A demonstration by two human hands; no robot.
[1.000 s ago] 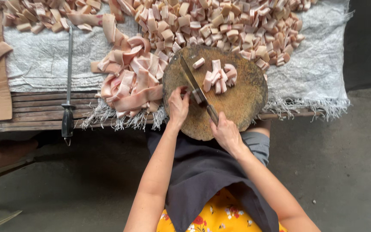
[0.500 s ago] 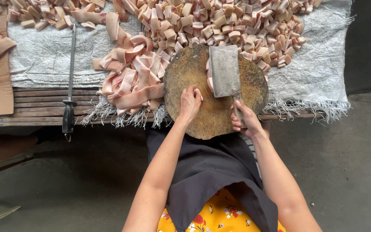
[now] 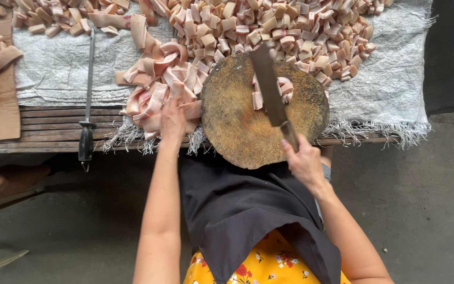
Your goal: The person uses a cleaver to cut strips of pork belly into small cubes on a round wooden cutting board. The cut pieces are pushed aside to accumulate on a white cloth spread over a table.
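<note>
A: Head view: right hand (image 3: 305, 164) is clamped round the cleaver (image 3: 270, 90) handle, blade edge-on over cut pieces (image 3: 282, 89) on the round chopping block (image 3: 248, 113), frame centre.

B: Left?

A: Left hand (image 3: 173, 120) rests fingers-together on the pile of meat strips (image 3: 156, 89), centre-left; can't tell if it grips one.

B: My read: lay the strip flat on the block, fingertips curled clear of the blade.

We see a round wooden chopping block (image 3: 237, 123), its face rough, stained and matt. The cleaver (image 3: 269, 92) on it has a dull grey metal blade. Left lies a smooth metal sharpening steel (image 3: 88, 79) with a black handle. The woven plastic sheet (image 3: 390, 84) looks coarse, frayed at its near edge. The pork strips (image 3: 153, 94) glisten softly.
</note>
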